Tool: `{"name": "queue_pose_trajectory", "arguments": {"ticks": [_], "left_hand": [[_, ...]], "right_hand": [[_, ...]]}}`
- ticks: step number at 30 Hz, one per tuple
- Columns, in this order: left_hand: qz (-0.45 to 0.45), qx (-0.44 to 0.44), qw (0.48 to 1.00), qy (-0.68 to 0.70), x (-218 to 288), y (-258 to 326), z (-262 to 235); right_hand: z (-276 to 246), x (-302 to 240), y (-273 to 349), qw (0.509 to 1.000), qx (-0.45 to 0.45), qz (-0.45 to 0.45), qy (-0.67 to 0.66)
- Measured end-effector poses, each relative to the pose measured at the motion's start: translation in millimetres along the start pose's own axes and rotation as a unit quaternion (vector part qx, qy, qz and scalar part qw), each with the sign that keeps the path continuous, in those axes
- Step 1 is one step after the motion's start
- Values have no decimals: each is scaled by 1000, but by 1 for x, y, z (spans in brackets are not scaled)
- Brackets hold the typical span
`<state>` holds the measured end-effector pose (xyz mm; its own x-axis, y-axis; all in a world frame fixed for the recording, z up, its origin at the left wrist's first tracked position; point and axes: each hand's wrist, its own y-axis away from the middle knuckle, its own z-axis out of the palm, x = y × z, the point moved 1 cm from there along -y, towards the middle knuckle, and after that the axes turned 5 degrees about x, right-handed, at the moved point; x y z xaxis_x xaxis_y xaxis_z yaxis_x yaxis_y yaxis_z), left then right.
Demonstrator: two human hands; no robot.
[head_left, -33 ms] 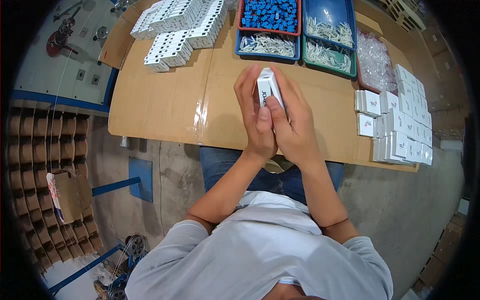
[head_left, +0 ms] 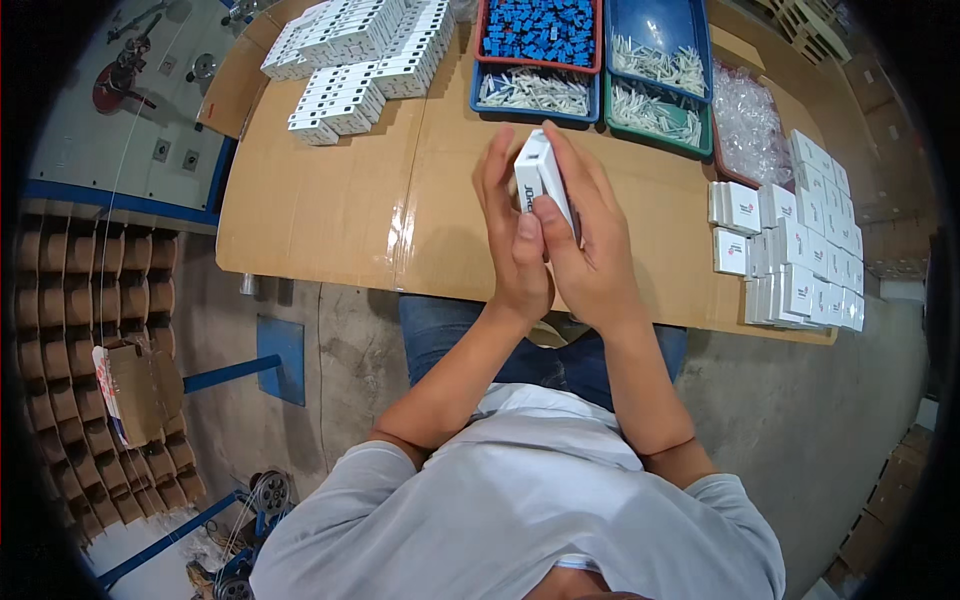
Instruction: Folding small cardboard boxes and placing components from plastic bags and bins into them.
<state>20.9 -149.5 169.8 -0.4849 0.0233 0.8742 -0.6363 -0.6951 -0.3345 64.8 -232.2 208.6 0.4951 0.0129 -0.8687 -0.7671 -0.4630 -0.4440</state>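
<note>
Box in hand: we see a small white carton held upright above the near middle of the desk, pressed between both hands.
Left grip: our left hand is closed round the carton's left face, thumb laid up its near edge.
Right grip: our right hand is closed on the right face, fingers reaching past the carton's top, thumb meeting the left thumb.
Handling: we judge the carton light, thin-walled card, easily dented at the corners and a little slick; the broad flat faces look the best place to hold it, with gentle pressure.
Label on carton: a dark printed mark runs along the narrow side facing us.
Finished cartons: white cartons with a small red and dark mark stand in rows right of the held carton, at the desk's right edge.
White parts: stacks of white moulded pieces lie at the far left of the desk.
Trays: beyond the carton, a red tray of blue parts, a blue tray of pale sticks, another blue tray and a green one.
Clear bags: a heap of clear wrappers sits right of the trays.
Floor: cardboard dividers lie left of the desk.
</note>
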Motion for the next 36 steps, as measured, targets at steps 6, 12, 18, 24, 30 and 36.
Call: {"name": "queue_pose_trajectory", "arguments": {"ticks": [6, 12, 18, 24, 30, 36], "left_hand": [[-146, -77, 983, 77, 3, 7, -9], [-127, -62, 988, 65, 8, 4, -5], [-123, -41, 985, 118, 12, 7, 0], [-117, -53, 985, 115, 13, 6, -1], [-115, 0, 990, 83, -5, 13, -4], [-90, -7, 995, 42, -1, 9, -3]], "right_hand": [[-7, 6, -2, 998, 0, -48, -50], [-14, 8, -5, 992, -45, -120, 2], [-14, 7, -3, 990, -40, -137, -15], [-17, 6, -4, 987, -65, -147, 9], [-13, 13, -3, 977, -65, -191, 65], [-11, 15, -3, 981, -61, -167, 71]]}}
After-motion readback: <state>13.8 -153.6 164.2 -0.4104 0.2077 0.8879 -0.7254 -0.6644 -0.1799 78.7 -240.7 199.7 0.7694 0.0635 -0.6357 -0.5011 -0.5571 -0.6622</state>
